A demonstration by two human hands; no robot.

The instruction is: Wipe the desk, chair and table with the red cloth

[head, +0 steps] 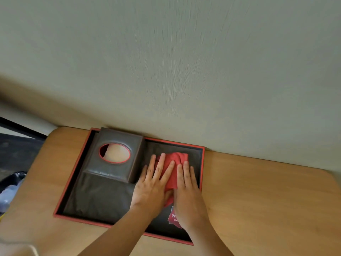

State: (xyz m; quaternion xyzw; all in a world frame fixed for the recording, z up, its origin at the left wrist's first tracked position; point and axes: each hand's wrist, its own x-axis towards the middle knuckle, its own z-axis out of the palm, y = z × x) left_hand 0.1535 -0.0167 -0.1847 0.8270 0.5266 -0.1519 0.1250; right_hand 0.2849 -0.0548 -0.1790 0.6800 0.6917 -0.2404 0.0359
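The red cloth (178,159) lies bunched inside a dark tray with a red rim (203,169) on the wooden desk (258,200). My left hand (153,183) presses flat on the cloth's left part, fingers spread. My right hand (186,191) presses flat on its right part, fingers together. Both palms hold the cloth down against the tray's dark floor. Part of the cloth is hidden under my hands.
A dark tissue box (114,156) with an oval opening stands in the tray's back left, close to my left hand. A red logo (173,218) marks the tray floor. The wall (184,71) rises right behind the tray. Dark bags (11,183) lie beyond the desk's left edge.
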